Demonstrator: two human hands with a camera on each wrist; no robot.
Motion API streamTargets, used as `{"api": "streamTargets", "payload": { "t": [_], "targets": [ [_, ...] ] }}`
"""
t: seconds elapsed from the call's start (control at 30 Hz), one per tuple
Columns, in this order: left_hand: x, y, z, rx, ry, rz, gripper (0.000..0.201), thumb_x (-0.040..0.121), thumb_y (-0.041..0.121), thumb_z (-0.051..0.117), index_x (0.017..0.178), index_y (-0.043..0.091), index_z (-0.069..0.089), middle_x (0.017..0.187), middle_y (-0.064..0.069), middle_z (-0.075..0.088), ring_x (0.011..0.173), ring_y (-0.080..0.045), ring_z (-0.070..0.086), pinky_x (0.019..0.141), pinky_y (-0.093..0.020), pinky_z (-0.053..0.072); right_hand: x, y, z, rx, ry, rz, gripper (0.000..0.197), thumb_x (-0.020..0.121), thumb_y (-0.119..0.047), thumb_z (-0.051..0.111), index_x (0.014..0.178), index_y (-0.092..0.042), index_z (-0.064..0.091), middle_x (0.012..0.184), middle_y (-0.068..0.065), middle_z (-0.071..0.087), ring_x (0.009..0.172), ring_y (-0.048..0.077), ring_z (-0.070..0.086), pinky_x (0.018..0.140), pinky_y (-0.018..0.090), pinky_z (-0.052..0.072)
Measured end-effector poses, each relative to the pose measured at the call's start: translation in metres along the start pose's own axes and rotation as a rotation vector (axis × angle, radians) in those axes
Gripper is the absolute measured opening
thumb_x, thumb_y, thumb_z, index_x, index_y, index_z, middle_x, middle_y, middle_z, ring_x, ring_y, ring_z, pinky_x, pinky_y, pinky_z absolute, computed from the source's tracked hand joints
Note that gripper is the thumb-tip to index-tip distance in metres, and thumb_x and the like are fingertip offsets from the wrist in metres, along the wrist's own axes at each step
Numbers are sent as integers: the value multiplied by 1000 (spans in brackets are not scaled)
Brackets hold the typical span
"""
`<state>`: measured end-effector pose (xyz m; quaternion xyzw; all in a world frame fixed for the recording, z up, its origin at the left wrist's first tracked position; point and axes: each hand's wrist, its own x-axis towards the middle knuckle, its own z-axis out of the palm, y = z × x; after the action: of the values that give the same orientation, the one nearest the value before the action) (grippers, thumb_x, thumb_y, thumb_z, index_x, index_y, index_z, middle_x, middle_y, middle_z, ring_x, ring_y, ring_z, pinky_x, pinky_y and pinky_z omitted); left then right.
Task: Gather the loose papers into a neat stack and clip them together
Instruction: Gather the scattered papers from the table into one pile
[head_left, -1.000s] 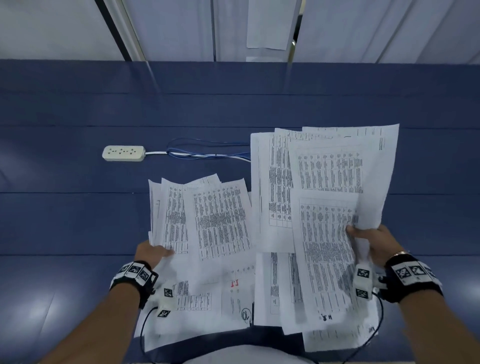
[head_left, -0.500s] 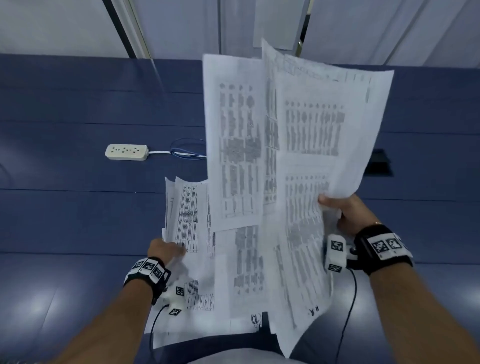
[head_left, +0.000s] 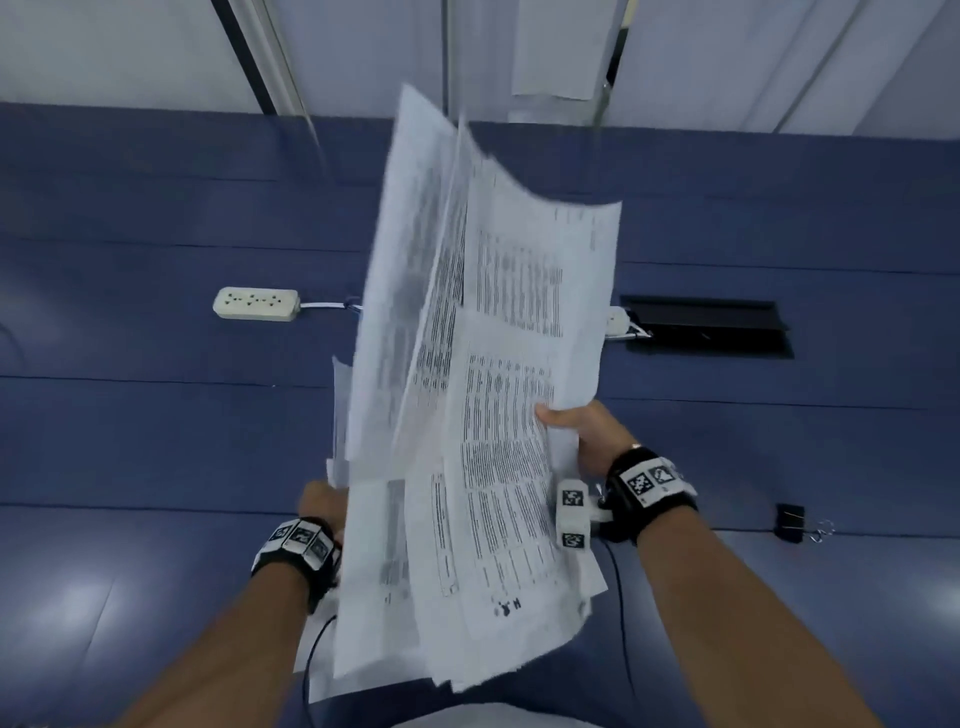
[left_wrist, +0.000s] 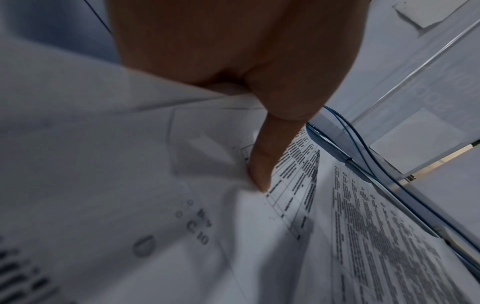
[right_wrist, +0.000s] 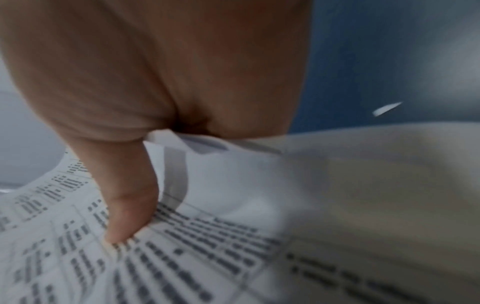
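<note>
A loose sheaf of printed white papers (head_left: 498, 415) stands tilted up above the near edge of the blue table (head_left: 156, 441), its sheets fanned and uneven. My right hand (head_left: 571, 426) grips its right edge, thumb (right_wrist: 127, 216) lying on the printed face (right_wrist: 182, 257). My left hand (head_left: 319, 499) holds the left edge low down, mostly hidden behind the sheets; its thumb (left_wrist: 259, 164) presses on the papers (left_wrist: 363, 246) and the fingers are hidden beneath. A black binder clip (head_left: 789, 522) lies on the table to the right of my right wrist, apart from both hands.
A white power strip (head_left: 256, 303) lies at mid-left with its cord running behind the papers. A black cable slot (head_left: 706, 325) is sunk in the table at the right, with a white plug (head_left: 618, 319) beside it. A glass partition rises behind the table.
My right hand lifted its sheets and swung them left onto the left pile. Both hands have closed in, and the papers now stand raised instead of lying spread on the table.
</note>
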<state>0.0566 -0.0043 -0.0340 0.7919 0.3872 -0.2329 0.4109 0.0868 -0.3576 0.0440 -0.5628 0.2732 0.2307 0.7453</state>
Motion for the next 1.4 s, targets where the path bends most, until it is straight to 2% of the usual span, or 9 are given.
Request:
{"api": "streamTargets", "payload": {
  "t": [0.1, 0.23, 0.5, 0.77, 0.87, 1.0, 1.13, 1.27, 1.4],
  "targets": [
    [-14, 6, -1, 17, -32, -26, 44, 89, 8, 68, 123, -17, 57, 112, -25, 66, 100, -36, 65, 91, -41, 54, 8, 36, -21, -348, 172, 141, 63, 76, -24, 83, 127, 2, 58, 122, 18, 67, 113, 35, 64, 99, 45, 52],
    [-10, 6, 0, -4, -59, -49, 79, 77, 5, 85, 139, -17, 41, 140, -29, 54, 129, -40, 53, 106, -42, 43, 17, 72, -43, -660, 309, 202, 51, 84, -22, 77, 121, 8, 60, 122, 18, 67, 114, 35, 63, 100, 39, 51],
    [-1, -3, -2, -160, -124, -55, 102, 59, 29, 89, 144, -3, 43, 144, -21, 52, 123, -39, 55, 96, -44, 48, 10, 71, -38, -265, 459, 106, 47, 85, -6, 73, 129, 5, 58, 114, 13, 65, 103, 29, 59, 91, 35, 45],
    [-6, 8, 0, -304, -150, -6, 83, 77, 42, 81, 145, 7, 49, 148, -9, 49, 135, -30, 47, 110, -42, 35, 5, 73, -7, -355, 472, -64, 47, 89, -24, 70, 131, -6, 55, 121, -2, 58, 119, 28, 56, 96, 39, 47],
    [-2, 8, -8, -313, -63, 5, 57, 96, 28, 63, 144, 0, 46, 142, -8, 51, 125, -29, 50, 106, -37, 36, 5, 73, -17, -512, 547, -136, 16, 96, -16, 51, 96, -4, 61, 86, 2, 59, 95, 35, 60, 63, 26, 43],
    [-1, 4, -5, -244, -73, 25, 38, 102, 15, 51, 133, -4, 57, 119, -13, 65, 112, -32, 59, 103, -40, 43, 15, 84, -28, -635, 466, -25, 21, 93, -13, 52, 102, 2, 63, 95, 17, 68, 86, 33, 65, 80, 46, 59],
    [-8, 4, 3, -370, -164, -12, 47, 100, 47, 50, 135, 16, 56, 137, -2, 56, 123, -27, 54, 111, -42, 39, 26, 104, -30, -637, 299, 113, 41, 90, -18, 62, 130, -8, 57, 128, 9, 59, 107, 31, 61, 81, 49, 61],
    [-6, 3, 0, -373, -191, -31, 93, 83, 76, 51, 153, 17, 38, 159, -6, 38, 146, -31, 35, 117, -52, 26, 19, 99, -29, -658, 455, -54, 13, 92, -23, 56, 92, -11, 63, 91, 4, 65, 82, 23, 60, 74, 39, 57],
    [-6, 5, -3, -315, -193, 36, 95, 82, 74, 56, 153, 15, 37, 160, -7, 37, 147, -31, 33, 118, -51, 24, 15, 88, -33, -749, 451, -88, 12, 94, -16, 60, 102, -11, 67, 98, 5, 68, 92, 24, 63, 76, 25, 41]
  ]
}}
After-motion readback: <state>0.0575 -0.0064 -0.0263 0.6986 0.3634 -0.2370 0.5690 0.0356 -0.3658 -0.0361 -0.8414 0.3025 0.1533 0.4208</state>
